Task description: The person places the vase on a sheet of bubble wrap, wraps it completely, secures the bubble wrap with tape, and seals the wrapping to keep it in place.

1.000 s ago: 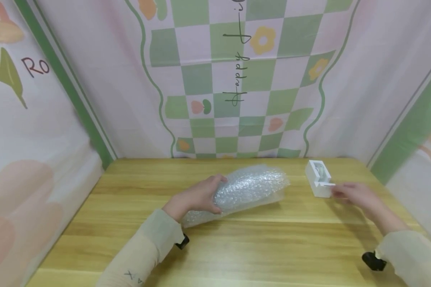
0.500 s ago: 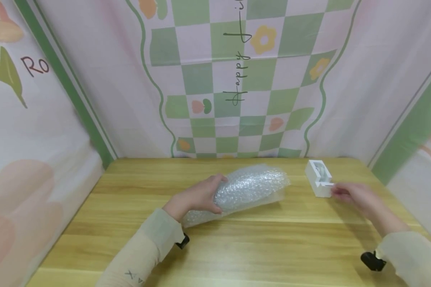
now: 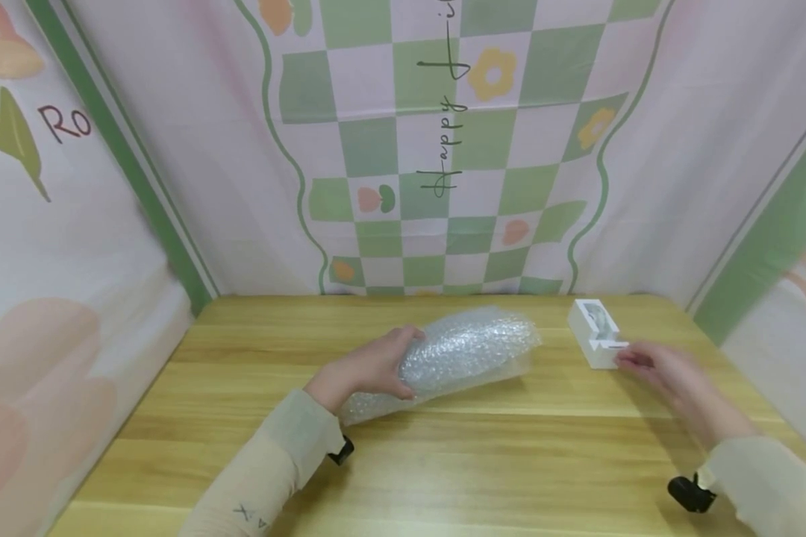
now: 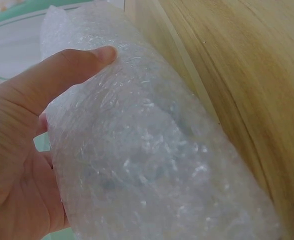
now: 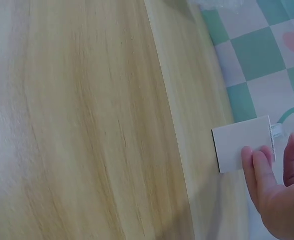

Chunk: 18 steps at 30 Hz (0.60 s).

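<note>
My left hand (image 3: pixel 372 365) grips a rolled piece of clear bubble wrap (image 3: pixel 473 343) lying slantwise on the table. In the left wrist view the thumb (image 4: pixel 87 62) presses on top of the wrap, with other fingers partly hidden behind it. Whatever may be inside the roll cannot be made out. At the back right stands a white tape dispenser (image 3: pixel 594 335) with a clear tape roll in it. My right hand (image 3: pixel 665 373) is at its cutter end. Two fingertips (image 5: pixel 256 155) touch the dispenser's front face; whether any tape is pinched is not visible.
The wooden table (image 3: pixel 483 462) ends at a back edge against a green-and-white checked cloth (image 3: pixel 423 239). Hanging cloth (image 3: pixel 74 313) also encloses the left and right sides. A black wrist camera (image 3: pixel 692 494) hangs below the right sleeve.
The right hand has shifted very slightly at the dispenser's cutter, and the dispenser has moved a touch to the left. The left hand and bubble wrap stay practically where they were.
</note>
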Tool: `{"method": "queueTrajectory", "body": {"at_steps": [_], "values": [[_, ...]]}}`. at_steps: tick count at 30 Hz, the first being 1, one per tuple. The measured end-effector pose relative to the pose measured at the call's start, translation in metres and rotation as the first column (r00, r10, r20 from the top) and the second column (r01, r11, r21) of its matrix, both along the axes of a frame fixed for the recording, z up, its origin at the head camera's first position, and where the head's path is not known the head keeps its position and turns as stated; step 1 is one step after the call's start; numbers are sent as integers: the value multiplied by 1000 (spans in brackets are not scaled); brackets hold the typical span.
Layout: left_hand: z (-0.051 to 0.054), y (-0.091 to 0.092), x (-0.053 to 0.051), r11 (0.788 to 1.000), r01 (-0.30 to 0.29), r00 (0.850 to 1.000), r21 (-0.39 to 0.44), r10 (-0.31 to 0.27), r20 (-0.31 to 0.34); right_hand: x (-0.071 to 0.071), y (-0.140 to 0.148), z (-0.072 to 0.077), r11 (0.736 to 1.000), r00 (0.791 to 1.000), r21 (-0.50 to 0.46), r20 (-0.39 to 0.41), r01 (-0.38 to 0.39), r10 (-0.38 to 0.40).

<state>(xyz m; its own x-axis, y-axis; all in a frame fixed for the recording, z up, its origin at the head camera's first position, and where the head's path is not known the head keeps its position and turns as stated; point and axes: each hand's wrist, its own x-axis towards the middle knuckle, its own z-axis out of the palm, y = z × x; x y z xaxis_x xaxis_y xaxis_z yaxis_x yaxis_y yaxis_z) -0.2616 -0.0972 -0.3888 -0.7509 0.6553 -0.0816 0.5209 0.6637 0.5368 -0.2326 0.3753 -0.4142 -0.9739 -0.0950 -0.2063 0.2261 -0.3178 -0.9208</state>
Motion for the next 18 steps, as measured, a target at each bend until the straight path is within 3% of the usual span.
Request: {"method": "queueTrajectory", "body": {"at_steps": [6, 11, 18], "values": [[1, -1, -1, 1000, -4, 1000, 7, 4, 1, 1, -1, -4, 982, 1000, -187, -9, -12, 11], [0, -2, -1, 1000, -1, 1000, 10, 1, 4, 6, -3, -9, 968, 998, -247, -62, -46, 31], [-2, -4, -2, 1000, -9, 1000, 8, 9, 5, 8, 3, -20, 909, 969, -362, -203, -205, 138]]}}
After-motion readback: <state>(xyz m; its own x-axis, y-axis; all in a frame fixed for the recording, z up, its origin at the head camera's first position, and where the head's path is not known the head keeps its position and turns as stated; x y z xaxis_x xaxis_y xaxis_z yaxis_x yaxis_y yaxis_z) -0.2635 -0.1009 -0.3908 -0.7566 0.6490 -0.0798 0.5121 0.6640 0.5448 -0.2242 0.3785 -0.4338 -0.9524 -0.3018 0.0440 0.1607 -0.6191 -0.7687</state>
